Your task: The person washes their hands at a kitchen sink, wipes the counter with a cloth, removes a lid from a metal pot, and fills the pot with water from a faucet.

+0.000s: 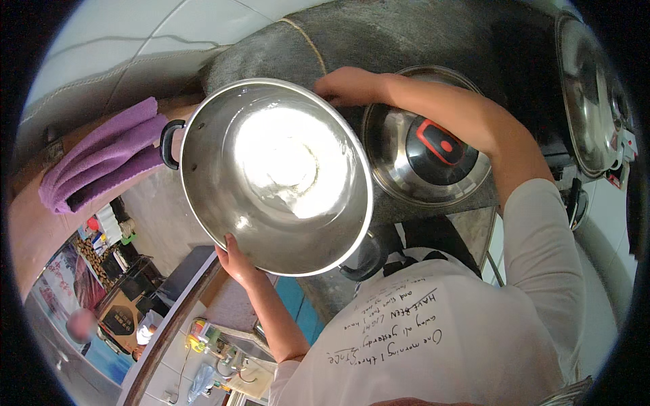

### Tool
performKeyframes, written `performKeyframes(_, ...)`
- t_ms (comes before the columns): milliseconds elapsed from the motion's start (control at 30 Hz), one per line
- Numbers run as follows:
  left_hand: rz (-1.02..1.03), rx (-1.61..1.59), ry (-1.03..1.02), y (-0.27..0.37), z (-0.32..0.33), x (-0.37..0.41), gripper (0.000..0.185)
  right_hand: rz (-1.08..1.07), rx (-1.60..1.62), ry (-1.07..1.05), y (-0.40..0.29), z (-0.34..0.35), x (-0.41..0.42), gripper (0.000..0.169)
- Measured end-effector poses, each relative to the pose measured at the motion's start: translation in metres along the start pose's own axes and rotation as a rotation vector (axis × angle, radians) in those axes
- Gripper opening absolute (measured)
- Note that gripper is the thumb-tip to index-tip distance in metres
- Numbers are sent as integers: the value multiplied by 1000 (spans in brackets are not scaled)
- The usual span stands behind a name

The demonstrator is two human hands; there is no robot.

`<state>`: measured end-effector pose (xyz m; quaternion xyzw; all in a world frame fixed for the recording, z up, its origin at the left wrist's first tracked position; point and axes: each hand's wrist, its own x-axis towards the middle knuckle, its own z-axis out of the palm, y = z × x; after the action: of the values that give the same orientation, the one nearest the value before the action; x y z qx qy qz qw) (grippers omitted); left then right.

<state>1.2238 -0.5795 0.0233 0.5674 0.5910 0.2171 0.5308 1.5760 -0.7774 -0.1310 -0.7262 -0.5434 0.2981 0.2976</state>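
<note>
A large, shiny stainless steel pot (213,223) with two black side handles is tilted, its open mouth turned up towards me. My left hand (237,264) grips its near rim, with the thumb over the inside edge. Curled against the far side of the pot is my right hand (350,87); its fingertips are partly hidden behind the rim, so whether it holds anything there does not show. Under my right forearm a domed metal lid (391,175) with a black and red knob lies on the dark grey counter (406,30).
A purple towel (106,157) drapes over a ledge at left. To the right stands another large metal lid (589,101). A thin tan cord (310,43) crosses the counter. Lower left, beyond a brown-edged wall, are a cardboard box (119,317) and a person in white (147,327).
</note>
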Motion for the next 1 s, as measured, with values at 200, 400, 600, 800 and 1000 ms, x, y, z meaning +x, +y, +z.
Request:
performKeyframes(200,-29,-55,-10,3,4,-6,35,59,101,-77,-12,-15,3,26)
performKeyframes(400,-36,-64,16,5,7,-7,34,159,216,-163,-27,-25,12,35)
performKeyframes(600,-39,-27,35,-7,-5,0,30,105,298,-91,-24,-17,6,31)
performKeyframes(800,-69,-184,-18,-11,4,-2,29,177,290,249,-57,-18,-22,36)
performKeyframes(1000,-119,-364,-4,0,36,-27,39,332,-37,243,-56,-68,-82,36)
